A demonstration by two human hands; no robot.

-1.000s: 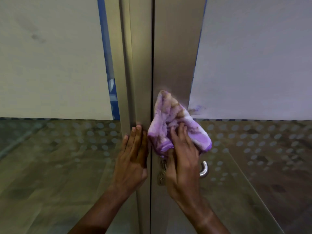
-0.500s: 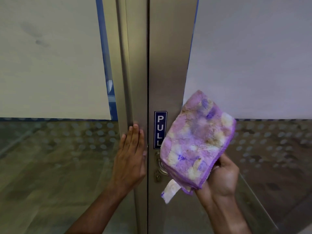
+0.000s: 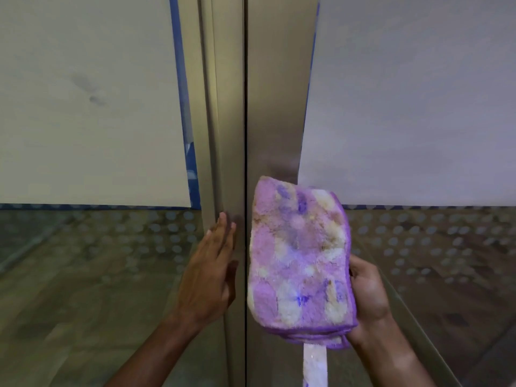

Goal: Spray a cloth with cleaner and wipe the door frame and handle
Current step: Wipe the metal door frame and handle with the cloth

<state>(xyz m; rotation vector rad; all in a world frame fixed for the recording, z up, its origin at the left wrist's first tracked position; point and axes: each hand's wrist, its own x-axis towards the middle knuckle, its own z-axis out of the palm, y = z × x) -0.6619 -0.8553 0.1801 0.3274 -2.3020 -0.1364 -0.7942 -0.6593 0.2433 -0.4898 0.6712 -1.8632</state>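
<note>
Head view, right hand point(image 3: 368, 297) gripping cloth point(image 3: 300, 263)

Frosted panels point(image 3: 83, 107) — dotted glass point(image 3: 432, 247) below

Lighting: dim to moderate, soft and even; source not identifiable. Colour cast: warm yellowish on the left panel point(image 3: 89, 101), cooler violet-grey on the right panel point(image 3: 413, 101). Glare: none harsh; a dull vertical sheen ran down the metal door frame point(image 3: 276, 88). Shadows: a faint one lay on the frame just beside the left hand point(image 3: 208, 270). Sharpness: soft throughout, with slight blur on the cloth point(image 3: 300, 261) and right hand point(image 3: 367, 297); the dotted lower glass point(image 3: 435, 247) was smeared and hazy. Distortion: wide-angle, the vertical frame edges leaning and bowing.
</note>
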